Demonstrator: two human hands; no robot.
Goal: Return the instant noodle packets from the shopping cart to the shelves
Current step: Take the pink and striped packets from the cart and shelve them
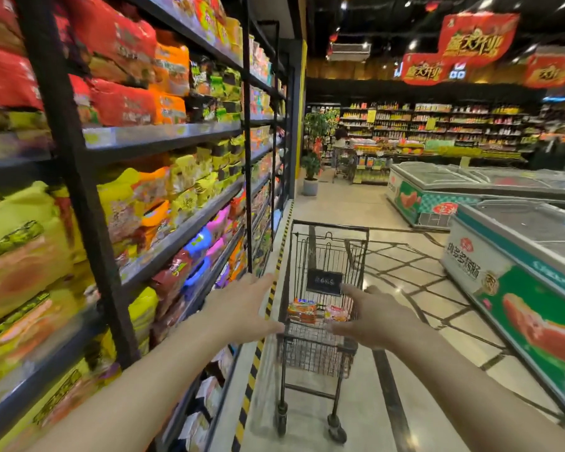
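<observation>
A small black wire shopping cart (327,230) stands in the aisle just ahead of me. Inside its basket lie an orange-red noodle packet (302,310) and a pink one (337,313), side by side. My left hand (242,308) is stretched out open at the cart's left rear corner, fingers spread, holding nothing. My right hand (375,318) reaches toward the cart's right rear side, open too, partly covering the basket's edge. Tall black shelves (163,138) packed with red, orange, yellow and pink noodle packs run along my left.
Chest freezers (516,243) with glass lids line the right side. A yellow-black hazard strip (268,305) marks the shelf base. Far down the aisle stand a potted plant (311,164), another cart and a person by shelves of bottles. Red banners hang overhead.
</observation>
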